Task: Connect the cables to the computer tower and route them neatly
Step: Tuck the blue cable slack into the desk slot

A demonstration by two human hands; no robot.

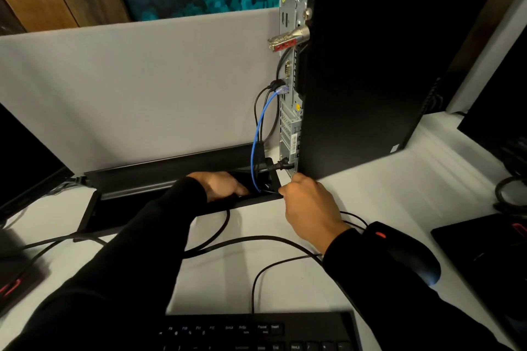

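The black computer tower (370,65) stands upright on the white desk, its grey rear panel (289,122) facing left. A blue network cable (258,134) and black cables (258,102) run from the panel's ports down into the open black cable tray (171,177). A black power plug (281,166) sits low in the panel. My left hand (224,186) reaches into the tray, fingers hidden inside. My right hand (309,204) is at the tray's right end below the power plug and pinches a thin black cable (271,192).
Loose black cables (256,242) loop across the desk in front of the tray. A black mouse (405,256) lies at right, a keyboard (256,333) at the front edge. Monitors (25,157) stand left and right. A grey partition (142,88) backs the desk.
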